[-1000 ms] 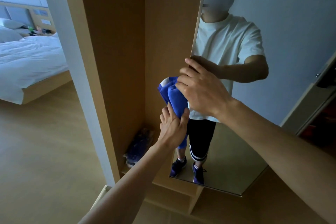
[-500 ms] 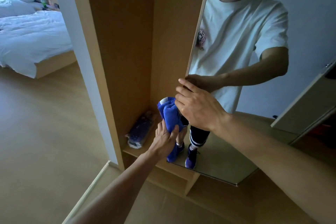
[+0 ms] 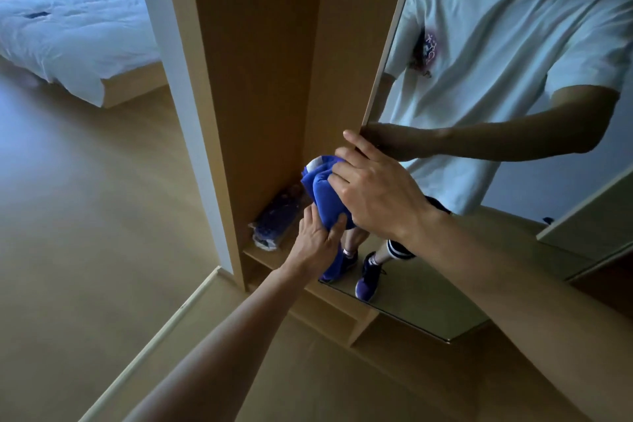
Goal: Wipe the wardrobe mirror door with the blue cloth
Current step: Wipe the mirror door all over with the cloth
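blue cloth (image 3: 325,195) is bunched into a wad, caught between both sets of fingers, right at the front edge of the mirror door (image 3: 428,305). left hand (image 3: 317,241) comes in from below. its fingers are curled round the lower part of the wad and the thumb is pressed on the front of it. a tail of cloth hangs down just under the left fingers, in front of the glass. right hand (image 3: 376,195) comes in from the upper right, fingers bent over the top of the wad with tips on the fabric. its index finger is straighter, pointing up and touching the door edge. cannot tell how far the right fingertips wrap behind the cloth.

beyond the right fingers the glass shows a reflection (image 3: 496,44) of the person: white t-shirt, dark shorts, purple shoes, and a forearm meeting the right index finger at the edge. wardrobe (image 3: 257,79) stands open to the left of and beyond the fingers, plain wood panels. a plastic-wrapped packet (image 3: 274,221) with dark blue contents lies on the low shelf (image 3: 263,255) just left of the left fingers, not touching the cloth. bed (image 3: 68,27) with white bedding is far off to the left of the fingers. wood floor (image 3: 85,216) under both forearms.
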The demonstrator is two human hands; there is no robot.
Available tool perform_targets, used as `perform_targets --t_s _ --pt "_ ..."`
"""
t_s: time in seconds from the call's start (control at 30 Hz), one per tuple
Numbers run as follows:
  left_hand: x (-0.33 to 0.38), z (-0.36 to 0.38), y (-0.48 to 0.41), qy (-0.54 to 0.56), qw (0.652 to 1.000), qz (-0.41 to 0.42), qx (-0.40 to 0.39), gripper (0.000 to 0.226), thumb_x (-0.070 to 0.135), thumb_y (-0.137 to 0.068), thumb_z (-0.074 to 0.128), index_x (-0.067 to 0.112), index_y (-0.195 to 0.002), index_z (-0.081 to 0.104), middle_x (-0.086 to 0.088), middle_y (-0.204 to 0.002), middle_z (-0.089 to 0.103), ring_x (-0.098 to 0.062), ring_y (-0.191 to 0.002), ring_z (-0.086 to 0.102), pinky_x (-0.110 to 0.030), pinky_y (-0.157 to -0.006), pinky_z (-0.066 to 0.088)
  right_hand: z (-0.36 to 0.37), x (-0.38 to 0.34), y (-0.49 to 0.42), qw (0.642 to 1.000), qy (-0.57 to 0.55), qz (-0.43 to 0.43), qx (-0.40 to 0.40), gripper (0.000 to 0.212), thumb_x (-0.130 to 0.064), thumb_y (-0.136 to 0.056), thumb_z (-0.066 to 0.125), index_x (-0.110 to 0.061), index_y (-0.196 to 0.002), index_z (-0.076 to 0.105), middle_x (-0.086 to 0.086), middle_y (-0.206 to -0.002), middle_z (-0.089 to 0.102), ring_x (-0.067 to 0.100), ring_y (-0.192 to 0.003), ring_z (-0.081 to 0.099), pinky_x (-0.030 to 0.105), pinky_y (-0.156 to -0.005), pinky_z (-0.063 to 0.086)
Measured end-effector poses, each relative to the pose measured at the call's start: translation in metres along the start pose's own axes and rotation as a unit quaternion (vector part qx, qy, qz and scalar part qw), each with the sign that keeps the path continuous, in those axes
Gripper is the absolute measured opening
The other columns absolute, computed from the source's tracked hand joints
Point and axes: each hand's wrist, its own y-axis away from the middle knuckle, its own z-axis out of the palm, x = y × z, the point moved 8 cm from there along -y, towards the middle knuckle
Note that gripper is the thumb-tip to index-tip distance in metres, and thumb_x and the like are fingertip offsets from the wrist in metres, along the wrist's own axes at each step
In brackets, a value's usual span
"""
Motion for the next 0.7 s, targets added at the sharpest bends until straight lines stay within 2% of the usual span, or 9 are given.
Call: perform_targets --t_s 0.1,0.23,0.3,0.4,0.47,0.53,0.6,0.7 --pt "-0.036 0.020 0.006 -0.002 0.998 -0.050 -0.026 0.041 0.043 -0.107 0.046 0.018 -0.138 0.043 0.000 -0.118 0.043 -0.021 -0.114 0.044 -0.046 -0.110 0.038 0.031 -0.023 0.011 0.998 -0.021 -0.028 -0.047 0.046 -0.020 -0.096 0.030 -0.008 -0.111 0.072 0.013 -0.114 0.071 0.032 -0.131 0.050 0.047 -0.126 -0.001" --pt "-0.065 0.031 0.006 0.001 0.996 -0.067 -0.058 0.037 0.038 -0.106 0.047 0.019 -0.138 0.043 0.002 -0.117 0.045 -0.020 -0.113 0.046 -0.050 -0.110 0.039 0.067 -0.053 0.022 0.996 -0.036 -0.041 -0.071 0.044 -0.020 -0.092 0.038 -0.004 -0.117 0.071 0.016 -0.128 0.066 0.032 -0.139 0.046 0.046 -0.125 0.009" --pt "-0.063 0.032 0.008 0.015 0.996 -0.048 -0.068 0.037 0.031 -0.105 0.048 0.020 -0.140 0.042 0.005 -0.119 0.044 -0.020 -0.113 0.046 -0.050 -0.109 0.040 0.073 -0.066 0.031 0.996 -0.074 -0.035 -0.040 0.042 -0.019 -0.086 0.051 -0.003 -0.119 0.070 0.017 -0.134 0.063 0.033 -0.137 0.047 0.045 -0.124 0.010" --pt "-0.050 0.026 0.008 0.037 0.998 -0.023 -0.053 0.041 0.026 -0.103 0.047 0.022 -0.143 0.041 0.002 -0.127 0.046 -0.021 -0.119 0.046 -0.050 -0.111 0.039 0.062 -0.066 0.043 0.982 -0.182 0.018 0.055 0.041 -0.010 -0.086 0.043 -0.005 -0.117 0.070 0.017 -0.131 0.063 0.035 -0.123 0.056 0.046 -0.118 0.029" --pt "-0.041 0.019 0.003 0.054 0.998 -0.011 -0.041 0.041 0.032 -0.097 0.046 0.025 -0.137 0.043 0.000 -0.127 0.048 -0.021 -0.119 0.048 -0.049 -0.109 0.041 0.058 -0.060 0.050 0.962 -0.245 0.076 0.089 0.038 -0.008 -0.085 0.043 -0.009 -0.112 0.070 0.012 -0.120 0.066 0.032 -0.109 0.059 0.043 -0.100 0.046" --pt "-0.036 0.014 0.000 0.069 0.997 -0.006 -0.041 0.041 0.042 -0.094 0.045 0.028 -0.132 0.044 -0.001 -0.127 0.049 -0.021 -0.120 0.048 -0.045 -0.109 0.040 0.062 -0.059 0.059 0.937 -0.310 0.137 0.086 0.034 -0.009 -0.086 0.043 -0.012 -0.107 0.069 0.006 -0.105 0.065 0.027 -0.095 0.058 0.038 -0.082 0.050" --pt "-0.037 0.014 0.000 0.080 0.995 -0.031 -0.043 0.037 0.049 -0.100 0.047 0.029 -0.131 0.043 -0.002 -0.127 0.049 -0.020 -0.120 0.048 -0.043 -0.110 0.038 0.076 -0.065 0.069 0.902 -0.377 0.197 0.069 0.036 -0.015 -0.087 0.037 -0.013 -0.104 0.069 0.002 -0.096 0.064 0.024 -0.089 0.058 0.036 -0.074 0.052" --pt "-0.049 0.021 0.005 0.072 0.995 -0.070 -0.017 0.038 0.042 -0.106 0.048 0.022 -0.137 0.042 -0.006 -0.126 0.047 -0.021 -0.120 0.047 -0.044 -0.112 0.037 0.108 -0.080 0.079 0.836 -0.477 0.269 0.029 0.042 -0.027 -0.082 0.031 -0.014 -0.102 0.066 0.003 -0.095 0.065 0.026 -0.089 0.061 0.041 -0.069 0.055"
